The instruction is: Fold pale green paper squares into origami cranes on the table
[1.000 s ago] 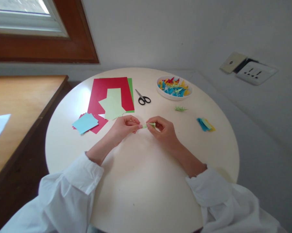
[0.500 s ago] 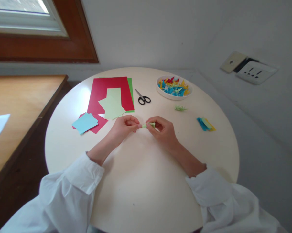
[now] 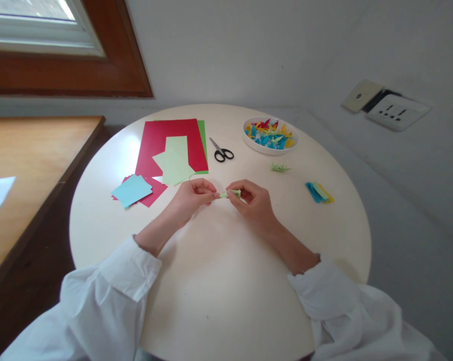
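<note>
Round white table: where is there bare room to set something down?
Widest bare patch: the near tabletop between the left sleeve and right sleeve. A smaller one lies between the right hand and the blue-and-yellow papers. Crowded: the left side, under the red sheet, pale green paper and light-blue paper.

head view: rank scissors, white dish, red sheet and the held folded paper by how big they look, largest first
1. Red sheet
2. White dish
3. Scissors
4. Held folded paper, partly hidden

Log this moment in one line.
left hand: pinching pale green paper | right hand: pinching same paper | scissors: on table | white dish: holding colourful folded papers
</note>
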Available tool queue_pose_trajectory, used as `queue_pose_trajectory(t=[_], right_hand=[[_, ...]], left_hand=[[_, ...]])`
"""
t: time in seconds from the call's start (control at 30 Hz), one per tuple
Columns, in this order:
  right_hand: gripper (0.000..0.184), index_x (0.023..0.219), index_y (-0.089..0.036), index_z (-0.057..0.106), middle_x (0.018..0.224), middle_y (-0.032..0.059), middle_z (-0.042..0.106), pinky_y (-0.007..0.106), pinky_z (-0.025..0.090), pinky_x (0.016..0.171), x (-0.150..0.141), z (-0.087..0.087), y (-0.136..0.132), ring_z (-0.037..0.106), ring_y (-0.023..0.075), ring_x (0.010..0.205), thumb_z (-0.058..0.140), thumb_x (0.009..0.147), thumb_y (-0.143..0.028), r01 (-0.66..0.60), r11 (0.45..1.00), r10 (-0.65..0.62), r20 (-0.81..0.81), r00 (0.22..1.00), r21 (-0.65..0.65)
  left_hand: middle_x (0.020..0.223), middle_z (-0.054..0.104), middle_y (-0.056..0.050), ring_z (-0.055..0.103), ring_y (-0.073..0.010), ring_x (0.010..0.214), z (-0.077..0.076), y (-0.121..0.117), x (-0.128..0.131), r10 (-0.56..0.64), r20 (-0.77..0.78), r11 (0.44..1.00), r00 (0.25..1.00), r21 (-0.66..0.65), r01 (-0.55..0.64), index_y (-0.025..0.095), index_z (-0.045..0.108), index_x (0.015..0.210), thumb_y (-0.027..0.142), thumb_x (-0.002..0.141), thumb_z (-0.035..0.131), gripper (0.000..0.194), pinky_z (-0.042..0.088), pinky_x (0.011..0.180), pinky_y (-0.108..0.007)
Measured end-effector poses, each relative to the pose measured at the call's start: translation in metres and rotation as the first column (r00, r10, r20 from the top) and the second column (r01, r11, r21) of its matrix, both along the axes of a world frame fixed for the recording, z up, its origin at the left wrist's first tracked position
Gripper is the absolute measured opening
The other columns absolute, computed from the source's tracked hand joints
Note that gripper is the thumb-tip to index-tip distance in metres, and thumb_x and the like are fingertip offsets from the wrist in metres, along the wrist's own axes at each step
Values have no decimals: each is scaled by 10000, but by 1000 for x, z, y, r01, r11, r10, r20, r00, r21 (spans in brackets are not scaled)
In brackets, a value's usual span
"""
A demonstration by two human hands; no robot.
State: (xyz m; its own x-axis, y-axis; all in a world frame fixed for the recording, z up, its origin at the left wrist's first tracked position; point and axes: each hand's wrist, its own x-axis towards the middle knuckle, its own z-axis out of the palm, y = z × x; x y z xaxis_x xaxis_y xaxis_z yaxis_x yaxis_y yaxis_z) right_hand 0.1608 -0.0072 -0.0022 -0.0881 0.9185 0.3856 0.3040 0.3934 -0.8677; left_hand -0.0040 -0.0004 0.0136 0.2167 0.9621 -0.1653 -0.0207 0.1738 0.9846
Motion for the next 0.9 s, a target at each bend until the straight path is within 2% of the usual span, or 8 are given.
queue_pose_trajectory(t=[0.17,0.43,0.9], right_hand=[[77,721,-164,598,708,27,621,250,403,539,1,-1,1,501,109,573,571,721,-236,0,1000,-1,9,1000,15],[63,716,-172,589,705,30,618,269,449,572,-1,-5,0,555,135,615,576,727,-233,-27,999,26,11,1000,25],[99,697,-175,594,669,7,613,240,415,537,-3,-3,1,537,112,588,568,748,-256,-13,1000,13,20,1000,-2]], left_hand=[[674,578,8,464,-67,550,4,-1,0,-3,-47,1000,999,-3,3,153,592,641,239,624,668,116,374,577,-244],[597,541,26,445,-72,530,0,0,0,-67,-100,998,993,-28,64,176,589,717,297,622,718,201,304,495,-215],[500,547,42,376,-52,427,3,-2,5,22,-111,997,994,74,-14,156,558,614,244,564,722,193,234,428,-201]])
